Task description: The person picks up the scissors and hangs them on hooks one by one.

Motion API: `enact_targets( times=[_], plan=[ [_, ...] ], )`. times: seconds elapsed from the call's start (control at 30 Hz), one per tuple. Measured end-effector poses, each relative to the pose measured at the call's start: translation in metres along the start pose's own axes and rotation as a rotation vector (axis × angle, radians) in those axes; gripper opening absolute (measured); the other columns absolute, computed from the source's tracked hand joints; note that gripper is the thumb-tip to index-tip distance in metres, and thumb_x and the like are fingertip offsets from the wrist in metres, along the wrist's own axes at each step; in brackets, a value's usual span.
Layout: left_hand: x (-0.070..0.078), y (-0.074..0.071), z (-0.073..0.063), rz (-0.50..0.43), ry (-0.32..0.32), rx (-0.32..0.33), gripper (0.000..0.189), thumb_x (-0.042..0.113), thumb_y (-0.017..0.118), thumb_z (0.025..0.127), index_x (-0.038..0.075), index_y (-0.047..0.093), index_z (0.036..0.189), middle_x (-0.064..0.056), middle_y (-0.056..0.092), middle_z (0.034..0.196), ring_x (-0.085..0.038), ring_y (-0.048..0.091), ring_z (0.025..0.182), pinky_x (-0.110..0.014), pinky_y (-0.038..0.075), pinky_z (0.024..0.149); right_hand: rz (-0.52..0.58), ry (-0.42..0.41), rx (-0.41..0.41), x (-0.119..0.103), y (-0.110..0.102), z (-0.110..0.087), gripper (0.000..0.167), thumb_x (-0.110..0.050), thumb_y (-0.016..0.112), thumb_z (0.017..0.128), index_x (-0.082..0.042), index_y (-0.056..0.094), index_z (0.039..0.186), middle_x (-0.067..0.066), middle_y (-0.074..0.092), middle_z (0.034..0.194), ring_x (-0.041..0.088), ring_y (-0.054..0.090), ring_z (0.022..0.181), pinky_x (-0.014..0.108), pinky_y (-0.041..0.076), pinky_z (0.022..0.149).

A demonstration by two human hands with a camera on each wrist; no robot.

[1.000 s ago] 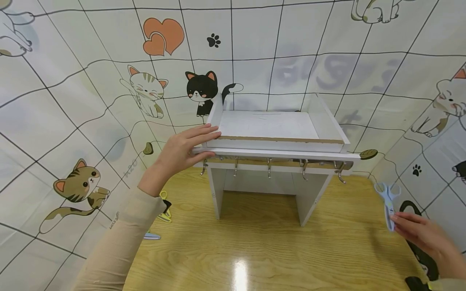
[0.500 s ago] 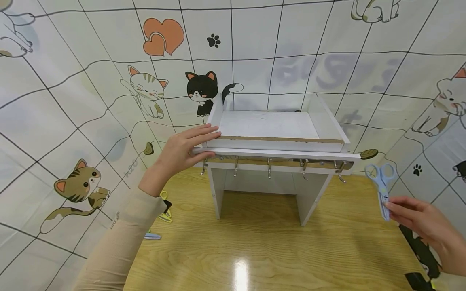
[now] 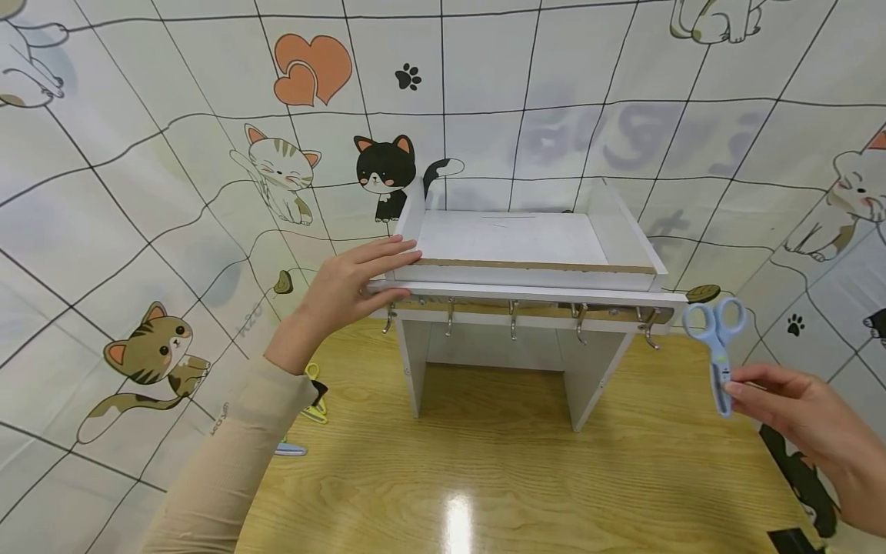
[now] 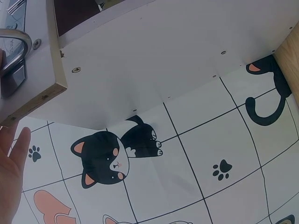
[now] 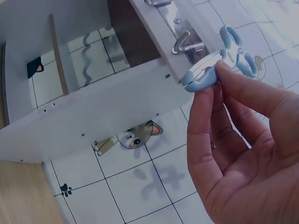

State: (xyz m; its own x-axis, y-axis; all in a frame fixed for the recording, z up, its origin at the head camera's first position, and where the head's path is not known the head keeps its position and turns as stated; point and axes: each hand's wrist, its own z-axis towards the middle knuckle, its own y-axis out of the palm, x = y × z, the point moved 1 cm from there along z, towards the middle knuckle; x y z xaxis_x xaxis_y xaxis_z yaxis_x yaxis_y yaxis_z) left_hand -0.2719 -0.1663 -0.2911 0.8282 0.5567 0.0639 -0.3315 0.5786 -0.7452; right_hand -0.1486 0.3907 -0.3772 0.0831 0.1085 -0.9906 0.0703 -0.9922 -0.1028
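A white shelf rack (image 3: pixel 526 265) with a row of metal hooks (image 3: pixel 512 317) under its front ledge stands on the wooden table (image 3: pixel 526 477). My left hand (image 3: pixel 349 286) rests flat with straight fingers on the rack's left front corner; its fingertips (image 4: pixel 14 149) show beside the ledge edge (image 4: pixel 35 100) in the left wrist view. My right hand (image 3: pixel 796 412) pinches light blue scissors (image 3: pixel 718 346) by the blade end, handles up, just right of the rightmost hook (image 3: pixel 648 329). The right wrist view shows the scissors (image 5: pixel 219 67) close to that hook (image 5: pixel 187 44).
A cat-print cloth (image 3: pixel 138 192) backs and flanks the table. Yellow scissors (image 3: pixel 313 396) and another light blue pair (image 3: pixel 289 449) lie at the table's left edge. A black object (image 3: pixel 796 477) lies at the right edge.
My right hand has lifted the blue scissors up and leftward, toward the rack's right end and its last hook. The left hand has stayed on the rack's corner.
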Motion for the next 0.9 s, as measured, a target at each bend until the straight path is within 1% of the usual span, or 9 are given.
enact_targets(
  times=[0.17, 0.23, 0.3, 0.4, 0.47, 0.5, 0.7, 0.8, 0.9],
  plan=[
    [0.0, 0.0, 0.001, -0.003, 0.012, 0.01, 0.057, 0.026, 0.082, 0.082, 0.019, 0.064, 0.136, -0.003, 0.062, 0.141, -0.024, 0.057, 0.133, -0.043, 0.049, 0.108, -0.224, -0.071, -0.028, -0.006, 0.008, -0.002, 0.027, 0.0, 0.055, 0.1, -0.016, 0.075, 0.101, -0.014, 0.075, 0.088, 0.004, 0.069, 0.08, 0.016, 0.054, 0.068],
    [0.0, 0.0, 0.001, -0.005, 0.013, 0.013, 0.057, 0.025, 0.083, 0.081, 0.018, 0.064, 0.135, -0.003, 0.062, 0.141, -0.024, 0.057, 0.133, -0.043, 0.05, 0.107, -0.223, -0.115, -0.064, -0.006, 0.011, -0.002, 0.028, 0.005, 0.053, 0.099, -0.013, 0.075, 0.103, -0.011, 0.075, 0.089, 0.007, 0.069, 0.081, 0.017, 0.054, 0.069],
    [0.0, 0.0, 0.0, -0.006, 0.01, 0.012, 0.057, 0.025, 0.082, 0.082, 0.019, 0.064, 0.135, -0.003, 0.062, 0.141, -0.023, 0.056, 0.133, -0.043, 0.05, 0.106, -0.245, -0.133, -0.078, -0.005, 0.014, -0.001, 0.028, 0.005, 0.054, 0.099, -0.012, 0.075, 0.102, -0.011, 0.075, 0.089, 0.007, 0.068, 0.081, 0.018, 0.053, 0.069],
    [0.0, 0.0, 0.0, -0.006, 0.004, 0.007, 0.057, 0.025, 0.082, 0.082, 0.019, 0.064, 0.136, -0.003, 0.061, 0.142, -0.023, 0.056, 0.134, -0.043, 0.05, 0.106, -0.211, -0.141, -0.099, -0.002, 0.02, 0.0, 0.028, 0.007, 0.054, 0.098, -0.011, 0.075, 0.101, -0.011, 0.075, 0.089, 0.008, 0.068, 0.079, 0.019, 0.054, 0.068],
    [0.0, 0.0, 0.0, -0.007, 0.001, 0.006, 0.058, 0.026, 0.082, 0.082, 0.019, 0.063, 0.136, -0.003, 0.061, 0.142, -0.024, 0.056, 0.134, -0.044, 0.05, 0.107, -0.223, -0.132, -0.1, 0.0, 0.024, 0.0, 0.028, 0.006, 0.055, 0.098, -0.012, 0.076, 0.1, -0.012, 0.075, 0.088, 0.007, 0.068, 0.079, 0.019, 0.054, 0.069],
    [0.0, 0.0, 0.0, -0.007, 0.0, 0.005, 0.058, 0.026, 0.082, 0.082, 0.019, 0.063, 0.136, -0.003, 0.061, 0.142, -0.024, 0.056, 0.134, -0.044, 0.05, 0.107, -0.207, -0.136, -0.115, 0.001, 0.026, 0.0, 0.028, 0.007, 0.055, 0.098, -0.011, 0.076, 0.1, -0.011, 0.075, 0.089, 0.007, 0.068, 0.08, 0.019, 0.054, 0.07],
    [0.0, 0.0, 0.0, 0.001, -0.01, -0.001, 0.057, 0.027, 0.081, 0.083, 0.02, 0.063, 0.137, -0.002, 0.06, 0.143, -0.023, 0.055, 0.134, -0.043, 0.049, 0.107, -0.097, -0.221, -0.221, 0.009, 0.038, 0.001, 0.032, 0.015, 0.052, 0.095, -0.006, 0.074, 0.102, -0.008, 0.076, 0.095, 0.008, 0.07, 0.082, 0.02, 0.057, 0.074],
    [-0.001, 0.001, 0.0, 0.0, -0.009, -0.002, 0.057, 0.027, 0.081, 0.083, 0.02, 0.063, 0.137, -0.002, 0.061, 0.143, -0.023, 0.055, 0.134, -0.043, 0.049, 0.107, -0.113, -0.242, -0.24, 0.011, 0.041, 0.003, 0.032, 0.015, 0.052, 0.095, -0.006, 0.074, 0.103, -0.008, 0.075, 0.096, 0.008, 0.069, 0.082, 0.02, 0.056, 0.075],
    [0.0, 0.001, 0.0, -0.004, -0.006, -0.002, 0.057, 0.027, 0.081, 0.083, 0.02, 0.063, 0.136, -0.002, 0.061, 0.142, -0.023, 0.056, 0.134, -0.042, 0.049, 0.108, -0.14, -0.23, -0.233, 0.012, 0.043, 0.004, 0.031, 0.014, 0.053, 0.095, -0.007, 0.075, 0.102, -0.01, 0.075, 0.094, 0.007, 0.069, 0.081, 0.019, 0.055, 0.074]
  ],
)
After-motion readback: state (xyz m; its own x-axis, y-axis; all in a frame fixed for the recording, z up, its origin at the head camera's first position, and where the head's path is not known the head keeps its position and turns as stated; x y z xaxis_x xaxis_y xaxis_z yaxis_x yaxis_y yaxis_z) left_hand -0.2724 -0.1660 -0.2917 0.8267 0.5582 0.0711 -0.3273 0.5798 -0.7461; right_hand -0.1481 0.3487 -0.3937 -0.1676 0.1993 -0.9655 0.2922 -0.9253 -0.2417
